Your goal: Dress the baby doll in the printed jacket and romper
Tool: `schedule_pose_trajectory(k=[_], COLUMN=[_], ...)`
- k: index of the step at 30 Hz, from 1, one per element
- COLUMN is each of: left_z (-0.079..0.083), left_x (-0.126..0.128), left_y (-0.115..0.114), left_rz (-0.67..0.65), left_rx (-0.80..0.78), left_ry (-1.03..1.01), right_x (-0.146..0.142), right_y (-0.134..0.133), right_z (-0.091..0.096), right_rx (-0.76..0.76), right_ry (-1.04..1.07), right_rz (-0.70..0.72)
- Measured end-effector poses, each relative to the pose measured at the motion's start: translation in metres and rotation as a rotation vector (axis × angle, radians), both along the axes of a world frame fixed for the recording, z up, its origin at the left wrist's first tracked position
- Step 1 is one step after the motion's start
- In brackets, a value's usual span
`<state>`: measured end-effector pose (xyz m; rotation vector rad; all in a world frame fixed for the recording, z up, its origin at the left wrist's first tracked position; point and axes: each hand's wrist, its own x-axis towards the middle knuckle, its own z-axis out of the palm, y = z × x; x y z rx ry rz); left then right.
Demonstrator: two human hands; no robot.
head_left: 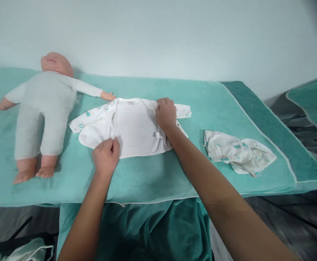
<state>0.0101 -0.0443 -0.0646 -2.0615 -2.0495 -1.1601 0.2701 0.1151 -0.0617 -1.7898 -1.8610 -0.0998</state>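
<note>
A small white baby shirt with teal prints lies spread inside out on a teal towel. My left hand pinches the shirt's lower front edge with closed fingers. My right hand is closed on the shirt's right side near the sleeve. A baby doll in a grey suit lies on its back to the left, its hand close to the shirt's left sleeve.
A crumpled pair of printed baby trousers lies to the right on the towel. A darker teal cloth covers the right end and hangs over the front edge. The wall runs close behind. White fabric sits at bottom left.
</note>
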Motion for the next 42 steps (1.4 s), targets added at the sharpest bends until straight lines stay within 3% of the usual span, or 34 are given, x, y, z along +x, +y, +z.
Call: schedule_pose_trajectory(k=[7,15,18,21,24,30,42], left_z=[-0.001,-0.003,-0.005,-0.006,-0.004,0.001,-0.006], left_x=[-0.001,-0.001,0.000,-0.001,-0.002,-0.002,-0.001], left_y=[0.000,0.000,-0.001,-0.001,-0.001,0.000,0.002], left_rz=[-0.014,-0.032,-0.041,-0.052,-0.039,0.093,0.132], left_rx=[0.018,0.021,0.026,0.038,0.073,0.090,-0.009], left_ry=[0.003,0.003,-0.001,-0.016,0.005,0.004,0.119], right_x=[-0.025,-0.138,-0.151,-0.146,-0.140,-0.139,-0.137], right_y=[0.002,-0.005,0.001,0.011,0.018,0.015,0.025], right_z=[0.019,0.024,0.016,0.007,0.004,0.009,-0.002], right_rx=[-0.042,-0.079,-0.075,-0.040,-0.020,-0.136,-0.105], right_ry=[-0.189,-0.059,0.048,0.245,0.409,0.611,0.665], right_rz=[0.256,0.681,0.565,0.487,0.528,0.550,0.572])
